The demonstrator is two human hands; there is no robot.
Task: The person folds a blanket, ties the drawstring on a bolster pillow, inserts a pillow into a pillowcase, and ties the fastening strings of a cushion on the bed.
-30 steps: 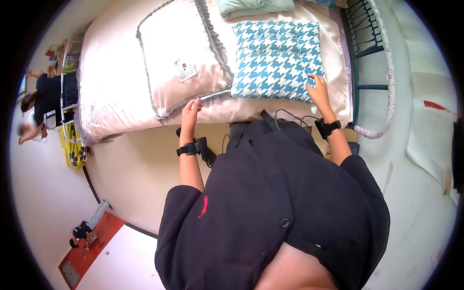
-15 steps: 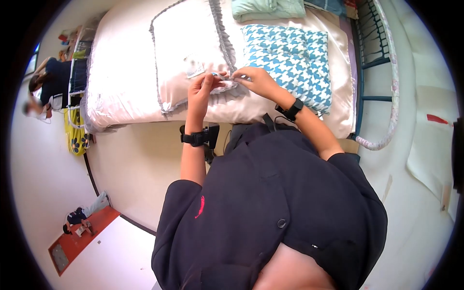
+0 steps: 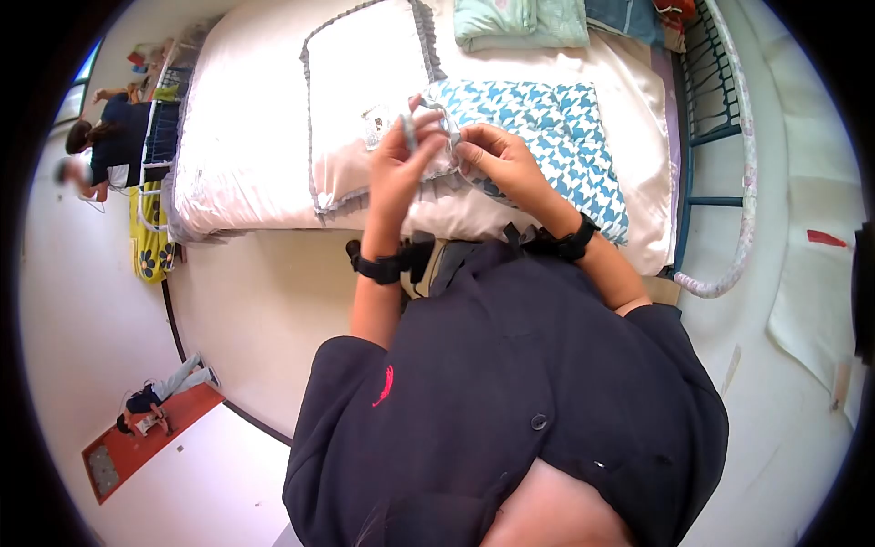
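Both hands are over the bed, working a thin pale grey strip (image 3: pixel 450 128) that loops between them; its exact kind is too small to tell. My left hand (image 3: pixel 397 162) has the strip running across its fingers, which are partly curled and smeared by motion. My right hand (image 3: pixel 503 159) pinches the strip between thumb and fingers, beside the blue-and-white houndstooth cushion (image 3: pixel 547 118). Beneath and beyond my left hand lies a pale pink pillow (image 3: pixel 355 73) with grey ruffled trim. A small white printed packet (image 3: pixel 374 128) rests on that pillow.
The pale sheet (image 3: pixel 237 137) covers the bed. A folded mint blanket (image 3: pixel 519 25) lies at the far side, and a metal bed rail (image 3: pixel 743 173) stands on the right. One person (image 3: pixel 118 137) is at the far left; another person (image 3: pixel 150 401) is at the lower left.
My hands have drawn closer to my body's midline, and the left fingers have lifted and spread with the strip looped across them. The view has shifted slightly.
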